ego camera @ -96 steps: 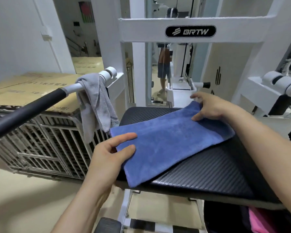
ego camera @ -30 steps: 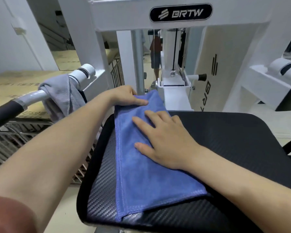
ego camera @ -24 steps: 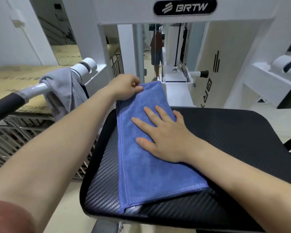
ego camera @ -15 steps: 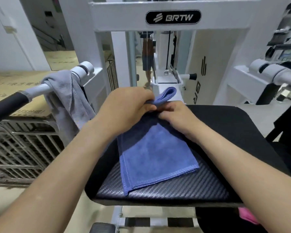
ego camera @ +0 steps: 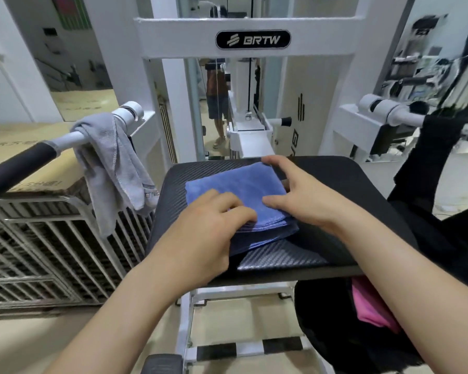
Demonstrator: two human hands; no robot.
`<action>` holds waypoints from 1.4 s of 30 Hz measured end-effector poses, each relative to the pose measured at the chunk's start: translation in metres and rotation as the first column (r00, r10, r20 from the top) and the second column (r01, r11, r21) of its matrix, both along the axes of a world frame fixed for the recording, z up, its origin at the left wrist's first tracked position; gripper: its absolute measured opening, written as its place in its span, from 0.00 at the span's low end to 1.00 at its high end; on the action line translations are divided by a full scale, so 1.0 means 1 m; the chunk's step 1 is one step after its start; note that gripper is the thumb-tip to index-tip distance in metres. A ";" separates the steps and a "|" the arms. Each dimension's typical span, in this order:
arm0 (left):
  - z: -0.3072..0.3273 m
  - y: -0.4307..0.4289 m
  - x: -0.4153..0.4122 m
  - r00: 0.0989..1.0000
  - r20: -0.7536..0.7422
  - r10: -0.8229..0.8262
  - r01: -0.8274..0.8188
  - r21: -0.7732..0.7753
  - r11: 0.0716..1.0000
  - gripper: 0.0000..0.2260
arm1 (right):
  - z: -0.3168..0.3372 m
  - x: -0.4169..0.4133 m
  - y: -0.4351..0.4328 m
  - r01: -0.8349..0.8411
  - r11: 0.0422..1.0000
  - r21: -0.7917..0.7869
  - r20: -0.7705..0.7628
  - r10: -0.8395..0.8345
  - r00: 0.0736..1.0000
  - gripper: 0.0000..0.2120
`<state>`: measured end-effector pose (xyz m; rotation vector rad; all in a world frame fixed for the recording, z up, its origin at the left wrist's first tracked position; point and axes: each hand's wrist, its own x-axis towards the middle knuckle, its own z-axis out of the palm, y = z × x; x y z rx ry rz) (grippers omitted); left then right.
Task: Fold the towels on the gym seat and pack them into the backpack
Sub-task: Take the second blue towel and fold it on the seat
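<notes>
A blue towel (ego camera: 235,187) lies folded into a small thick square on the black gym seat (ego camera: 343,190). My left hand (ego camera: 206,233) rests on the towel's near left part, its fingers curled over the near edge. My right hand (ego camera: 303,195) lies spread along the towel's right side, thumb on top and fingertips at the far right corner. A grey towel (ego camera: 111,168) hangs crumpled over the white and black handlebar at the left. The black backpack (ego camera: 333,336) stands open below the seat's near right corner, with something pink (ego camera: 370,309) inside.
The white machine frame (ego camera: 251,20) rises behind the seat. A metal grille (ego camera: 38,244) topped with cardboard stands at the left. A second handlebar (ego camera: 389,112) and a black strap are at the right. A person stands in the mirror behind.
Both hands pulled the towel's far end over towards me, halving it into a small square. The left hand came to the near edge and the right hand spread along the right side.
</notes>
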<state>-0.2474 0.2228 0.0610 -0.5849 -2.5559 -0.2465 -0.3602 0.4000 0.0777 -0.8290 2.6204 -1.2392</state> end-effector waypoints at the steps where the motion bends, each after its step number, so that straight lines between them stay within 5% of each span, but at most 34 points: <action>1: -0.002 -0.001 0.002 1.000 0.002 0.017 -0.017 0.003 1.000 0.21 | -0.003 0.002 0.001 -0.005 1.000 0.000 -0.042 0.005 0.999 0.33; 8: -0.013 0.003 0.011 0.991 0.057 0.121 -0.124 0.051 0.991 0.21 | -0.014 0.007 -0.001 0.022 0.999 -0.024 -0.260 -0.027 0.965 0.34; 12: -0.015 0.004 0.014 0.965 0.217 0.144 -0.167 0.092 0.982 0.22 | -0.029 0.011 -0.001 0.056 0.995 0.088 -0.361 -0.021 0.932 0.31; 21: 0.003 0.002 0.017 0.921 0.384 0.071 -0.159 0.204 0.966 0.23 | -0.025 0.010 0.006 0.030 0.996 -0.084 -0.168 -0.044 0.985 0.31; 26: 0.013 -0.002 0.021 0.831 0.556 0.006 -0.115 0.161 0.980 0.17 | -0.022 0.019 0.007 0.126 0.972 0.200 -0.310 -0.060 0.949 0.33; 29: 0.029 -0.005 0.012 0.883 0.468 0.037 -0.236 0.373 0.897 0.10 | -0.005 0.015 0.001 0.194 0.966 0.173 -0.515 -0.079 0.854 0.28; 31: 0.032 -0.012 -0.006 0.892 0.250 0.377 -0.447 0.358 0.820 0.10 | 0.004 0.008 -0.012 0.183 0.982 0.040 -0.537 -0.133 0.833 0.20; 33: 0.025 -0.024 -0.021 0.779 0.229 0.584 -0.627 0.250 0.738 0.12 | 0.003 -0.002 -0.025 0.252 0.961 0.115 -0.512 -0.160 0.844 0.19; 36: 0.010 -0.039 -0.033 0.692 0.477 0.542 -0.707 0.296 0.642 0.19 | -0.012 -0.018 -0.034 0.279 0.925 0.258 -0.418 -0.153 0.895 0.23; 40: 0.003 -0.045 -0.038 0.721 0.521 0.456 -0.689 0.477 0.546 0.22 | -0.016 -0.031 -0.039 0.240 0.969 0.066 -0.212 -0.222 0.952 0.21; 42: 0.001 -0.049 -0.039 0.744 0.554 0.373 -0.668 0.593 0.450 0.19 | -0.018 -0.031 -0.042 0.241 0.970 0.021 -0.245 -0.229 0.942 0.19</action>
